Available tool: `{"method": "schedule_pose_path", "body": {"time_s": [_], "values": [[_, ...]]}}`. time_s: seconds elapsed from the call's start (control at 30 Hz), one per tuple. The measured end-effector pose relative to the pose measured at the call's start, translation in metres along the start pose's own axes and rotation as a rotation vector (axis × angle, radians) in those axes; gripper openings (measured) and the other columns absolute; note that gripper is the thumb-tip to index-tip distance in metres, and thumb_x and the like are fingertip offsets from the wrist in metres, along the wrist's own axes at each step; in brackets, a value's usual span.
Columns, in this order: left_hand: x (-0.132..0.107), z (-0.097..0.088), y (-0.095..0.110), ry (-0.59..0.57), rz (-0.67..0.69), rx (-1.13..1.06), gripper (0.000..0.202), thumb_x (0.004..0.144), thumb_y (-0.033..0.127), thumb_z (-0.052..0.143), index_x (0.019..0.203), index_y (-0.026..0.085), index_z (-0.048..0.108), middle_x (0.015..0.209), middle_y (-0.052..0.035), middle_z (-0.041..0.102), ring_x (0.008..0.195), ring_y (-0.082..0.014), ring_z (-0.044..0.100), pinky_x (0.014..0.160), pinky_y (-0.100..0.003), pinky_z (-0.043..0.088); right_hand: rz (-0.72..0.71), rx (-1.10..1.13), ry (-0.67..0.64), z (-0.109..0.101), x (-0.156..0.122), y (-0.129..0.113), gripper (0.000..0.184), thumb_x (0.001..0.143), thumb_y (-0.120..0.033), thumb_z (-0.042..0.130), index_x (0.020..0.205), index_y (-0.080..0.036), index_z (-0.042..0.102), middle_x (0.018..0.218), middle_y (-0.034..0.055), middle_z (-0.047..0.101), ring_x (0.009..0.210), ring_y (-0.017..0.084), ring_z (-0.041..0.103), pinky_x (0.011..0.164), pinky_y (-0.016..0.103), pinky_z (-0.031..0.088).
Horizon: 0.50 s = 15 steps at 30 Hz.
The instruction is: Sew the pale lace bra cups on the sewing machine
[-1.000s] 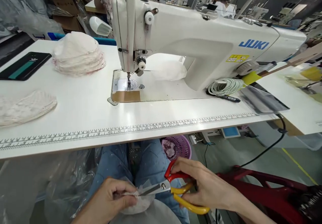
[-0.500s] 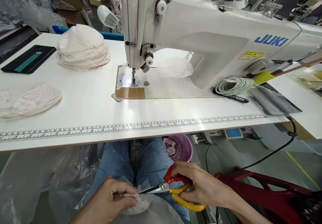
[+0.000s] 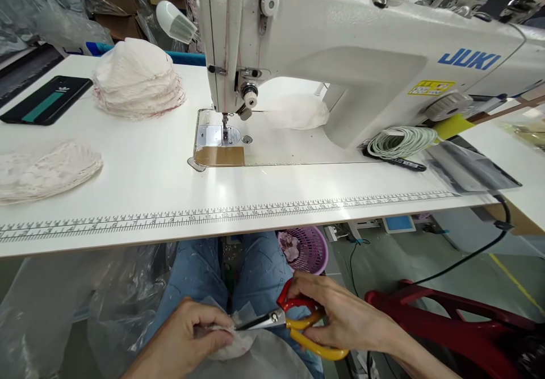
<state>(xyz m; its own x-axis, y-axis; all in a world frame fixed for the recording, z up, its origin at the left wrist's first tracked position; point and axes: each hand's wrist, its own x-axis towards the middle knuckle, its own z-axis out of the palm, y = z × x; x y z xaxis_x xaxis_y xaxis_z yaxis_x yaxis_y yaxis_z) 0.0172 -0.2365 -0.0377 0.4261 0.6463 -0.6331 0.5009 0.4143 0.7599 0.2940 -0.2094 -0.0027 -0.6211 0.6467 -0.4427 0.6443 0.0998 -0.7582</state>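
Note:
My left hand point(image 3: 198, 333) pinches a small piece of thin white fabric point(image 3: 238, 346) above my lap. In my right hand point(image 3: 336, 311) is a pair of scissors point(image 3: 276, 316) with one red and one yellow handle loop. Their blades point left, and the tips meet the fabric beside my left fingertips. Whether the blades are fully closed is hard to make out, since the tips are partly hidden by the cloth. A grey sheet point(image 3: 276, 356) lies over my lap under the fabric.
A white sewing machine point(image 3: 361, 44) stands on the table point(image 3: 140, 191), which has a printed ruler along its front edge. Stacked white fabric pieces point(image 3: 136, 78), a flatter pile point(image 3: 51, 169) and a black phone point(image 3: 46, 100) lie left. Below is a purple basket point(image 3: 317, 248); coiled cord point(image 3: 400, 142) lies right.
The camera view has shifted slightly, so the machine appears a little larger and farther left at its needle end. Both hands, the fabric and the scissors stay nearly in place.

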Motion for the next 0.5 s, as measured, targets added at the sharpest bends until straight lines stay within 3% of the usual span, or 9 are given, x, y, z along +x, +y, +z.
{"method": "schedule_pose_path", "body": {"time_s": [0.5], "values": [[0.0015, 0.0013, -0.0008, -0.008, -0.001, 0.003, 0.035, 0.074, 0.043, 0.056, 0.072, 0.013, 0.073, 0.056, 0.0011, 0.049, 0.053, -0.0103, 0.034, 0.049, -0.02, 0.025, 0.021, -0.024, -0.011, 0.0008, 0.0008, 0.0007, 0.039, 0.065, -0.009, 0.062, 0.103, -0.02, 0.057, 0.099, 0.0019, 0.059, 0.085, 0.015, 0.056, 0.068, 0.019, 0.043]]}}
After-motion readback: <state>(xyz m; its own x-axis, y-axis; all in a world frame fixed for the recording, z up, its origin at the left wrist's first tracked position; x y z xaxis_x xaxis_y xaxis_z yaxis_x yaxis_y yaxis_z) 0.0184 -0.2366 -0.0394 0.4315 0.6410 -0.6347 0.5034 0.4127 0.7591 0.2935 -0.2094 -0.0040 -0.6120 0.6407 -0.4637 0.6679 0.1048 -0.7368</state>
